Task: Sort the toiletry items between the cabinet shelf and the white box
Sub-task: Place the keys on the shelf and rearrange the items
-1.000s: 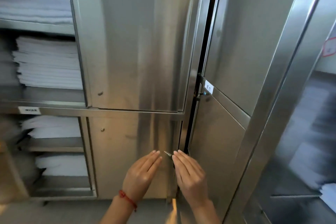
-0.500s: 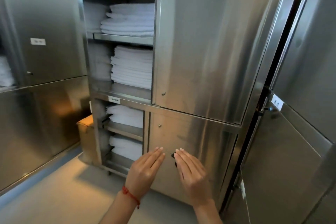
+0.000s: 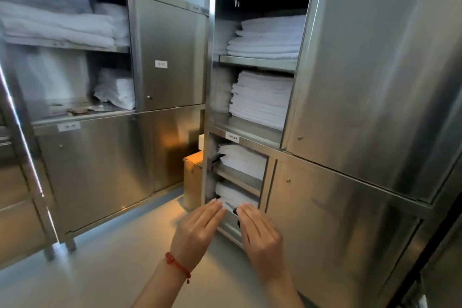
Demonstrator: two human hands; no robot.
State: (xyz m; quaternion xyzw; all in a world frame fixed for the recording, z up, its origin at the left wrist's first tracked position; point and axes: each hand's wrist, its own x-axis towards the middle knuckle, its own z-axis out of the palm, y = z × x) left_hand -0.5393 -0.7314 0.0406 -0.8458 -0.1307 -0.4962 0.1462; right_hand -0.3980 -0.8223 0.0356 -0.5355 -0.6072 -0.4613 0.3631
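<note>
My left hand (image 3: pixel 197 230) is held out low in front of me with straight fingers and holds nothing; a red string bracelet circles its wrist. Close beside it, my right hand (image 3: pixel 260 232) stretches forward too, and a small slender black and silver item (image 3: pixel 233 209) pokes out from under its index finger, so it seems held there. Several small flat items (image 3: pixel 75 110), blurred, lie on the open middle shelf of the left steel cabinet (image 3: pixel 170 52). A corner of a white box (image 3: pixel 201 139) shows between the two cabinets, above a cardboard box (image 3: pixel 193 177).
The right steel cabinet (image 3: pixel 375 70) has its left side open, with stacks of folded white towels (image 3: pixel 265 37) on several shelves. More folded linen (image 3: pixel 57 25) fills the left cabinet's top shelf. Pale floor (image 3: pixel 100 257) stretches in front of both cabinets.
The view has swung left and pulled back, from a closed steel door to both open cabinets. My hands stay side by side in front of me, the small item still between them.
</note>
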